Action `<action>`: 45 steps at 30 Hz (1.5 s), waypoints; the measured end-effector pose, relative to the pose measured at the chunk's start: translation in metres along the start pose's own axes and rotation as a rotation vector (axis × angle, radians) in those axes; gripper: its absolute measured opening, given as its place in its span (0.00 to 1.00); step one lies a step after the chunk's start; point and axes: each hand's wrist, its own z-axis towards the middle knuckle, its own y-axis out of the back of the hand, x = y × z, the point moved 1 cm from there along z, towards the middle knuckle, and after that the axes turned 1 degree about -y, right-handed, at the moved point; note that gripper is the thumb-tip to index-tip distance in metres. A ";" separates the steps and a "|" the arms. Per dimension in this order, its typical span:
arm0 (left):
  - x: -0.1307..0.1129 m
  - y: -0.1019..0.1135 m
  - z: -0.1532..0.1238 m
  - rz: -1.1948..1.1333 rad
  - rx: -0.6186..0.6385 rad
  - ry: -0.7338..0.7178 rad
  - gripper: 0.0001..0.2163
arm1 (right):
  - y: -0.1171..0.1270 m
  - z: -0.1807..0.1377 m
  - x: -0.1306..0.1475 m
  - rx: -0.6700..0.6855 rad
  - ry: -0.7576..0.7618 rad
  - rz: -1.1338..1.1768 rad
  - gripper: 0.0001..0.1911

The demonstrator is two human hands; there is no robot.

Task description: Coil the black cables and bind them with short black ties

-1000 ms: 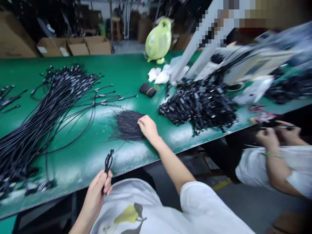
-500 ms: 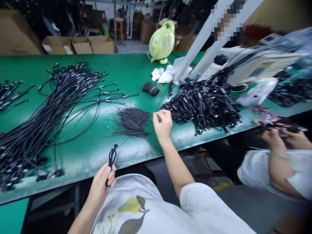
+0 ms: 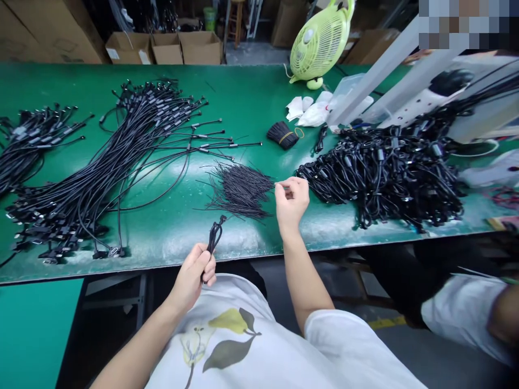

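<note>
My left hand (image 3: pixel 194 275) is closed around a folded black cable (image 3: pixel 214 237), its loop and a connector end standing up above the fingers, in front of the table edge. Thumb and index finger of my right hand (image 3: pixel 292 202) are pinched at the right end of a pile of thin black twist ties (image 3: pixel 245 189), on the tip of a tie. Behind the pile lies a bundle of black ties (image 3: pixel 283 134) with a yellow rubber band round it. A heap of coiled black cables (image 3: pixel 381 173) lies just right of my right hand.
Long straight black cables (image 3: pixel 121 146) spread over the left of the green table (image 3: pixel 243 102), with another bunch (image 3: pixel 36 140) farther left. A green fan (image 3: pixel 318 46), white scraps (image 3: pixel 314 114) and slanted white posts (image 3: pixel 377 70) stand behind. A co-worker's sleeve (image 3: pixel 462 308) is at right.
My view has shifted, so the table and things appear farther right and higher. The left hand still holds the folded cable; the right hand stays pinched at the tie pile's right end.
</note>
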 end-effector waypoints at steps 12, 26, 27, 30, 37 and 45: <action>-0.018 -0.012 0.050 -0.192 0.038 -0.148 0.22 | -0.030 -0.099 0.049 0.374 0.155 0.269 0.09; -0.037 0.008 0.048 0.082 -0.073 -0.357 0.17 | -0.035 -0.079 0.083 0.684 0.816 -0.005 0.12; -0.036 0.011 0.049 0.219 -0.123 -0.404 0.16 | -0.037 -0.081 0.086 0.607 0.918 -0.084 0.13; -0.033 0.024 0.051 0.704 -0.250 -0.545 0.13 | -0.039 -0.082 0.091 0.488 1.238 -0.202 0.13; -0.032 0.041 0.044 0.864 -0.032 -0.237 0.16 | -0.036 -0.069 0.098 0.671 1.614 -0.216 0.13; -0.021 0.039 0.035 0.412 0.005 -0.013 0.37 | -0.025 -0.083 0.106 0.718 1.668 -0.342 0.13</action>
